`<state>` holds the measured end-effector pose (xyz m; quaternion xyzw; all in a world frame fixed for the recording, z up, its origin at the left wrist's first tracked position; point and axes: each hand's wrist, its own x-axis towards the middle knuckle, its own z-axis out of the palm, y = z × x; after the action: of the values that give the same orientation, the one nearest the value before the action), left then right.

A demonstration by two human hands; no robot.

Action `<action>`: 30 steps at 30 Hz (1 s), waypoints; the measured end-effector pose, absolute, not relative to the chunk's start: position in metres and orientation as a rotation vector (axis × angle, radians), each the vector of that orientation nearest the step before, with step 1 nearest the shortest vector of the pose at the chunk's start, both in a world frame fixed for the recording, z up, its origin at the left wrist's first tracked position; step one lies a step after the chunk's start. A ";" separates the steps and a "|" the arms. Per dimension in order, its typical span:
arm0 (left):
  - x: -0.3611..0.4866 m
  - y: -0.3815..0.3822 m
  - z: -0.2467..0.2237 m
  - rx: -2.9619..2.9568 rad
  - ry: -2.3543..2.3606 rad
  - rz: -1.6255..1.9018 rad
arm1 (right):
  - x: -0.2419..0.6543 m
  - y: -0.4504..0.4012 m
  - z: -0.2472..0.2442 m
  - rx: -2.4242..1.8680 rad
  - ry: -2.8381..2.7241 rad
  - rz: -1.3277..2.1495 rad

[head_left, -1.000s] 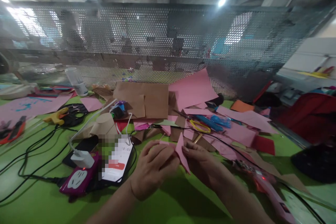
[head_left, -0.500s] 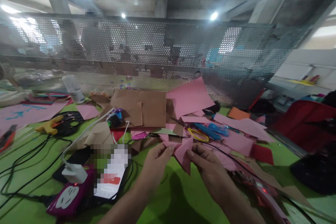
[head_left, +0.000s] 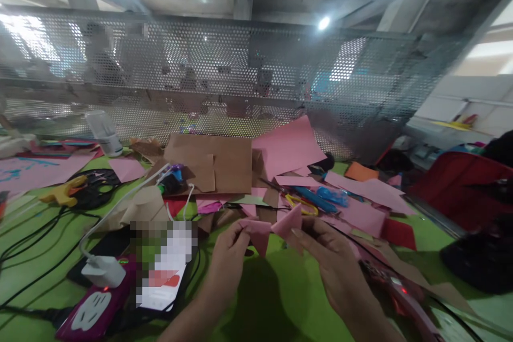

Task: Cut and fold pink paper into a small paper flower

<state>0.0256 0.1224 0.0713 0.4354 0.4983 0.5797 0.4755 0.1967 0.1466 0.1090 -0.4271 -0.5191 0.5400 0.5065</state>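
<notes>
Over the green tabletop (head_left: pixel 272 299), my left hand (head_left: pixel 229 251) pinches a pink triangular paper piece (head_left: pixel 259 235) between thumb and fingertips. Opposite it, my right hand (head_left: pixel 334 251) grips a folded pink paper piece (head_left: pixel 289 223), thumb on the near face. The two pieces look separate, with their inner corners very close; whether they touch I cannot tell. Just beyond my fingers lie scissors with yellow handles (head_left: pixel 301 206) and a blue tool (head_left: pixel 316 200) among pink paper scraps.
A purple power strip (head_left: pixel 86 312) with a white plug (head_left: pixel 103 271) and a lit phone (head_left: pixel 168 278) lie at left, with cables around. Brown paper (head_left: pixel 230 163) and a pink sheet (head_left: pixel 290 147) stand before a perforated metal screen (head_left: pixel 224 64). A pink glue gun (head_left: pixel 412 304) lies at right.
The pink pieces, overlapped before, have drawn apart sideways. My left hand has shifted slightly left, my right hand slightly right. The camera view has turned a little.
</notes>
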 end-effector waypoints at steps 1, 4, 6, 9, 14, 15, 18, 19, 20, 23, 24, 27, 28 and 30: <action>0.027 0.121 0.072 1.056 1.227 1.421 | 0.197 0.147 0.108 -1.027 -1.244 1.304; 0.029 0.118 0.073 1.037 1.266 1.439 | 0.199 0.149 0.103 -1.016 -1.279 1.258; 0.030 0.116 0.073 1.037 1.272 1.449 | 0.200 0.149 0.101 -1.029 -1.375 1.168; 0.031 0.115 0.073 1.024 1.271 1.434 | 0.202 0.150 0.099 -1.055 -1.550 0.992; 0.031 0.115 0.074 1.023 1.253 1.453 | 0.204 0.153 0.091 -1.061 -1.614 0.920; 0.031 0.115 0.075 1.026 1.252 1.462 | 0.204 0.154 0.090 -1.069 -1.614 0.906; 0.032 0.113 0.077 1.006 1.265 1.461 | 0.203 0.151 0.092 -1.055 -1.671 0.679; 0.033 0.112 0.078 0.990 1.268 1.453 | 0.202 0.149 0.095 -1.032 -1.706 0.557; 0.034 0.111 0.080 0.977 1.262 1.443 | 0.200 0.146 0.098 -1.000 -1.744 0.432; 0.038 0.109 0.083 0.945 1.204 1.452 | 0.196 0.137 0.107 -0.912 -1.856 0.165; 0.039 0.109 0.083 0.934 1.184 1.466 | 0.195 0.135 0.108 -0.893 -1.881 0.110; 0.034 0.111 0.078 0.947 1.201 1.446 | 0.194 0.133 0.108 -0.853 -1.929 0.008; 0.031 0.112 0.075 0.989 1.251 1.399 | 0.194 0.133 0.107 -0.838 -1.939 -0.014; 0.022 0.114 0.070 1.159 1.393 1.260 | 0.195 0.135 0.104 -0.818 -1.964 -0.049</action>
<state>0.0219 0.1139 0.0696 0.4687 0.5635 0.5098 0.4504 0.1945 0.1345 0.1039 -0.3359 -0.8070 -0.0201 0.4853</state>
